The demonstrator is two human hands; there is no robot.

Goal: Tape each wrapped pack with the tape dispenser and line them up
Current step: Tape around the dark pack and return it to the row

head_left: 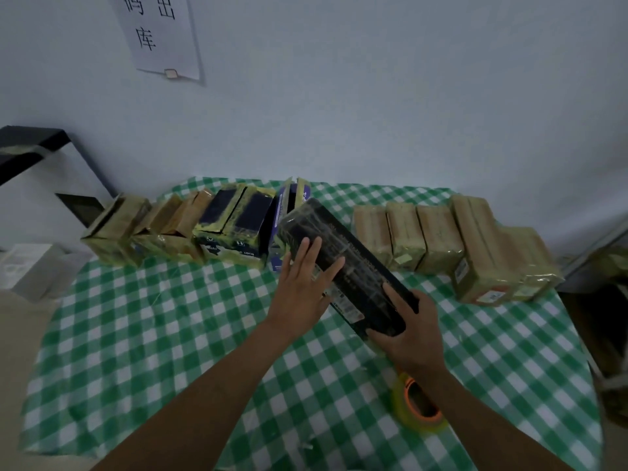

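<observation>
While right hand [412, 336] grips dark pack [355, 258], left hand [300, 290] flat atop, taped packs [438, 237] behind

Stockroom packing table: taped packs [438, 239] in a row, wall notice [159, 35].

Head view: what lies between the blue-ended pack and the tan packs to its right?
The dark wrapped pack, tilted, fills that gap in the head view; the left hand presses flat on it, the right hand grips its near end.
</observation>
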